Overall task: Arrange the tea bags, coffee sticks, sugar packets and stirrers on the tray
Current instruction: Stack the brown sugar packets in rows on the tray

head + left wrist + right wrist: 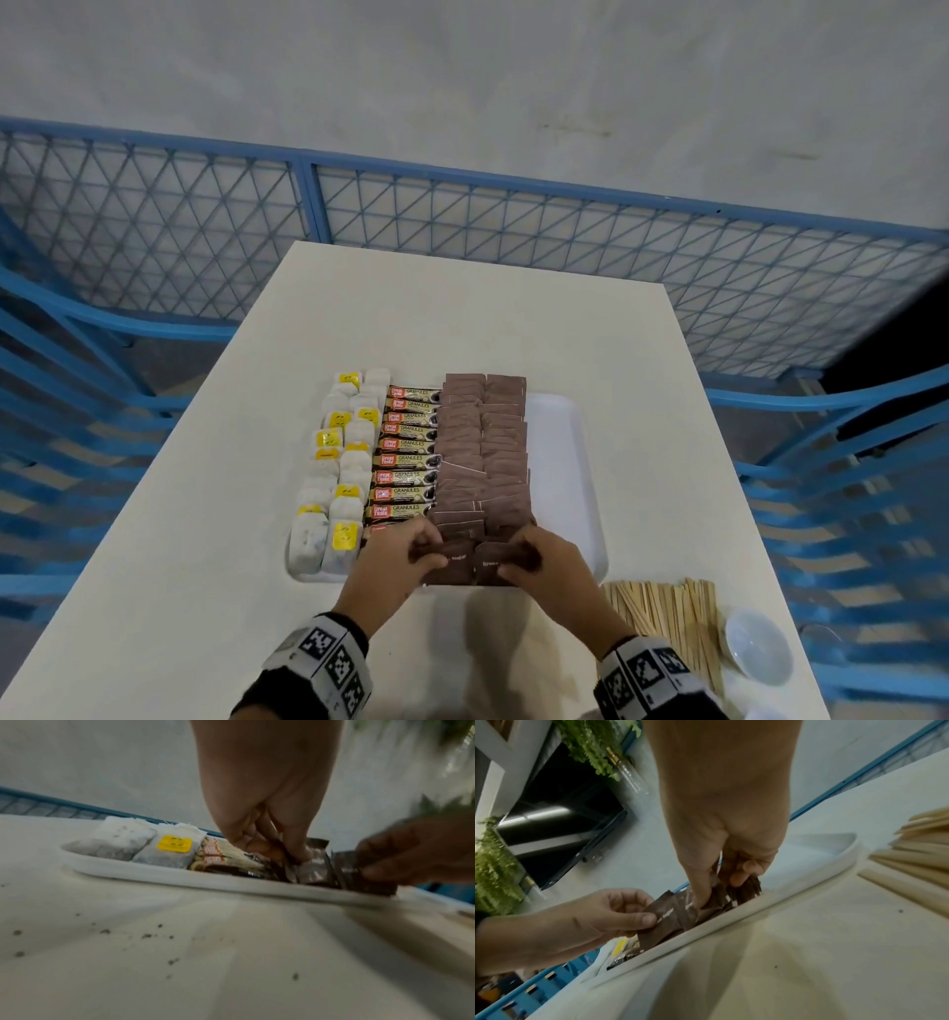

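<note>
You're most of the way: tea bags [334,473], coffee sticks [408,452] and sugar packets [482,447] are lined up on the tray [565,462], your left hand [395,560] and right hand [544,560] each pinching a near-end packet, while the stirrers [662,616] wait on the table [462,318].

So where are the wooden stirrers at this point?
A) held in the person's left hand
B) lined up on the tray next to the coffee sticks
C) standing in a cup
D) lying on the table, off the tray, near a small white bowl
D: the wooden stirrers lie in a loose pile on the table, outside the tray, beside the small white bowl.
</note>
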The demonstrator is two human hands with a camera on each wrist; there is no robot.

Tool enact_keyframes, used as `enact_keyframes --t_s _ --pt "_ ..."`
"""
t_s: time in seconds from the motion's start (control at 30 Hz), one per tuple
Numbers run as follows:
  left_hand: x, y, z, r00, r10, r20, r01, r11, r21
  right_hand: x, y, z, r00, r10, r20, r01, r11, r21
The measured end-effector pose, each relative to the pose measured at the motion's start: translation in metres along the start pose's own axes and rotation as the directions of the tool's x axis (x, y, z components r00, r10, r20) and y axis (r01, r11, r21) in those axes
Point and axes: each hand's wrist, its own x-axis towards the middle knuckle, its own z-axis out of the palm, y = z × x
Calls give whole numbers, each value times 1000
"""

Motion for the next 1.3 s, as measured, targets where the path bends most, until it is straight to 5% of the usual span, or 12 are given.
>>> enact_keyframes --t_s 0.23,0.67,0.97,1.3 --pt "1 -4 11 983 182 -10 -169 931 323 0 9 11 991 -111 -77 97 981 -168" --pt "2 1 17 974 226 24 -210 851 481 4 4 10 969 -214 -121 172 942 -289" --pt "4 -2 16 975 222 21 -212 891 402 7 9 6 960 -277 -32 254 918 -303" --pt "-2 7 19 968 252 6 -234 890 391 -4 7 5 959 -257 -120 224 945 -238"
